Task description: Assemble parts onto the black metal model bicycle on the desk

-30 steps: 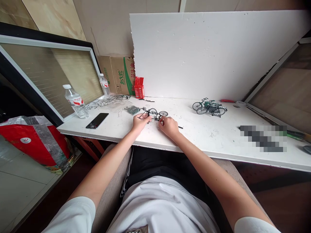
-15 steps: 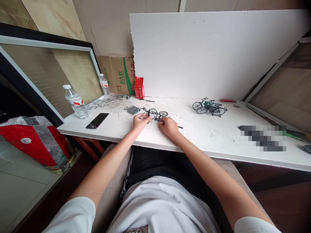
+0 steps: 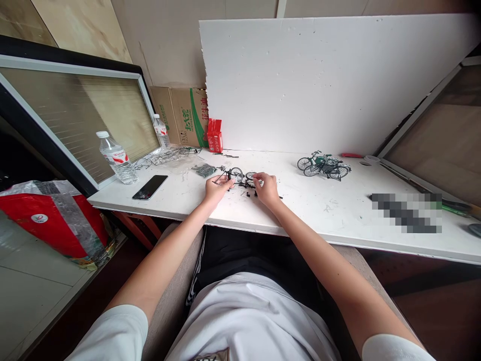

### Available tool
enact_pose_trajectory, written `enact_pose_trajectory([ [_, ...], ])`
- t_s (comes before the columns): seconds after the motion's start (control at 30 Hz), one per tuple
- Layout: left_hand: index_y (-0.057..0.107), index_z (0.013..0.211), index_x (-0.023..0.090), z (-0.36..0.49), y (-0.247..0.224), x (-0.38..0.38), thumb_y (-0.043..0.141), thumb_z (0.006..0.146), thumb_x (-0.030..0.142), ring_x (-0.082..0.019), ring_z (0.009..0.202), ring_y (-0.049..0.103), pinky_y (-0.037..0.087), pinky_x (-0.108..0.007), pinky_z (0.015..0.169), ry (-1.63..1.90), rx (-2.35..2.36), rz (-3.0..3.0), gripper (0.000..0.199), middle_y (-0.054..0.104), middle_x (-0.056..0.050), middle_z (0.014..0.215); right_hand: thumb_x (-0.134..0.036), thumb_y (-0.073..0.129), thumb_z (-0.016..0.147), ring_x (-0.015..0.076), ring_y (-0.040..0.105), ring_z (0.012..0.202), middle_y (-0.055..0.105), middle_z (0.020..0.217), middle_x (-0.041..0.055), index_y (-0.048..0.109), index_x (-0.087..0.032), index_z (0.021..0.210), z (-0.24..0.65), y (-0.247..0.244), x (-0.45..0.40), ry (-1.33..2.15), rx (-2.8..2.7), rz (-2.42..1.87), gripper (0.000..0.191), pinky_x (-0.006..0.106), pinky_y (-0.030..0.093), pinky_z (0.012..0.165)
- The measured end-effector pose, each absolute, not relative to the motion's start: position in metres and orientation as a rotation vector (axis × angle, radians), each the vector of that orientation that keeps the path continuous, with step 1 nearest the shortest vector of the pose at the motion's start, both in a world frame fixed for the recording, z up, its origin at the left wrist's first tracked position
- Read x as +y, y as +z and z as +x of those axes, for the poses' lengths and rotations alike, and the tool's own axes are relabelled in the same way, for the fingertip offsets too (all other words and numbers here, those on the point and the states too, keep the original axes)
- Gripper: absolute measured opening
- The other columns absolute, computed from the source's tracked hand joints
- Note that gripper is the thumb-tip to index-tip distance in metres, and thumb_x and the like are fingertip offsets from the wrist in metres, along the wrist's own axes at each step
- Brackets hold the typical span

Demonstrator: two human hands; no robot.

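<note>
My left hand point(image 3: 217, 190) is closed on a partly built black model bicycle point(image 3: 236, 175), its spoked wheel standing up at the fingertips. Right of it, my right hand point(image 3: 267, 188) has thumb and fingers pinched together at a loose spoked wheel point(image 3: 250, 175) on the table. Whether anything sits in that pinch is too small to make out. Small black parts point(image 3: 248, 185) lie between the two hands, some partly hidden by the right one. Beyond the left hand rests a dark green clump of fine parts point(image 3: 204, 170).
Two finished-looking model bicycles point(image 3: 323, 165) stand to the right on the white table point(image 3: 300, 215). At the left are a phone point(image 3: 150, 187), a water bottle point(image 3: 117, 159) and thin part frames point(image 3: 161, 156). A small red box point(image 3: 215, 136) and a cardboard carton point(image 3: 188, 118) stand behind.
My right hand has shifted a little to the right and up, uncovering small black parts. The left hand keeps the model bicycle in nearly the same place.
</note>
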State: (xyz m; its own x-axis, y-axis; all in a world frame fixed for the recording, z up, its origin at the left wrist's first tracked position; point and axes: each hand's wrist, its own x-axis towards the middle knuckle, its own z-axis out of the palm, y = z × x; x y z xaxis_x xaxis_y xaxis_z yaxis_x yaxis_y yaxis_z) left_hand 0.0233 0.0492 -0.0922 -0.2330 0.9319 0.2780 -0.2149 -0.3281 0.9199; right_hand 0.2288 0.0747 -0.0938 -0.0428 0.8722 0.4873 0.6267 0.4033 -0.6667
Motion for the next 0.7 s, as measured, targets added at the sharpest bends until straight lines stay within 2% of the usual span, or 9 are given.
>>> enact_pose_trajectory([
  [0.13,0.067,0.082,0.015,0.024,-0.091,0.049,0.099,0.062,0.035,-0.017,0.071,0.069,0.056,-0.032,0.072,1.698,0.988,1.139,0.042,0.072,-0.005,0.083,-0.015,0.051,0.097,0.0351,0.055,0.124,0.078,0.118,0.0097,0.076,-0.023,0.112,0.224,-0.098,0.072,0.33,-1.918,-1.276,0.03,0.049,0.044,0.105],
  [0.3,0.068,0.084,0.015,0.023,-0.092,0.049,0.099,0.062,0.035,-0.017,0.07,0.069,0.057,-0.032,0.073,1.712,0.996,1.119,0.043,0.072,-0.005,0.084,-0.015,0.058,0.09,0.0362,0.055,0.126,0.077,0.115,0.0098,0.061,-0.022,0.138,0.221,-0.1,0.067,0.351,-1.958,-1.221,0.048,0.05,0.045,0.104],
  [0.37,0.068,0.085,0.015,0.023,-0.092,0.05,0.099,0.062,0.035,-0.016,0.07,0.07,0.057,-0.032,0.074,1.717,0.995,1.113,0.043,0.072,-0.005,0.084,-0.012,0.059,0.086,0.0364,0.055,0.125,0.076,0.117,0.0106,0.055,-0.021,0.143,0.221,-0.101,0.065,0.369,-1.985,-1.206,0.058,0.051,0.046,0.104],
  [0.53,0.067,0.085,0.015,0.023,-0.092,0.049,0.099,0.063,0.035,-0.017,0.071,0.07,0.057,-0.032,0.074,1.716,0.988,1.114,0.044,0.073,-0.006,0.086,0.001,0.048,0.072,0.0338,0.057,0.117,0.075,0.116,0.0113,0.053,-0.02,0.14,0.221,-0.103,0.065,0.345,-2.04,-1.145,0.071,0.049,0.046,0.102],
  [0.7,0.068,0.085,0.015,0.023,-0.093,0.051,0.099,0.062,0.035,-0.017,0.07,0.07,0.058,-0.033,0.073,1.722,0.999,1.116,0.044,0.072,-0.005,0.084,0.004,0.045,0.07,0.0333,0.057,0.112,0.076,0.114,0.0103,0.057,-0.021,0.138,0.222,-0.101,0.066,0.312,-1.996,-1.198,0.073,0.048,0.046,0.098],
])
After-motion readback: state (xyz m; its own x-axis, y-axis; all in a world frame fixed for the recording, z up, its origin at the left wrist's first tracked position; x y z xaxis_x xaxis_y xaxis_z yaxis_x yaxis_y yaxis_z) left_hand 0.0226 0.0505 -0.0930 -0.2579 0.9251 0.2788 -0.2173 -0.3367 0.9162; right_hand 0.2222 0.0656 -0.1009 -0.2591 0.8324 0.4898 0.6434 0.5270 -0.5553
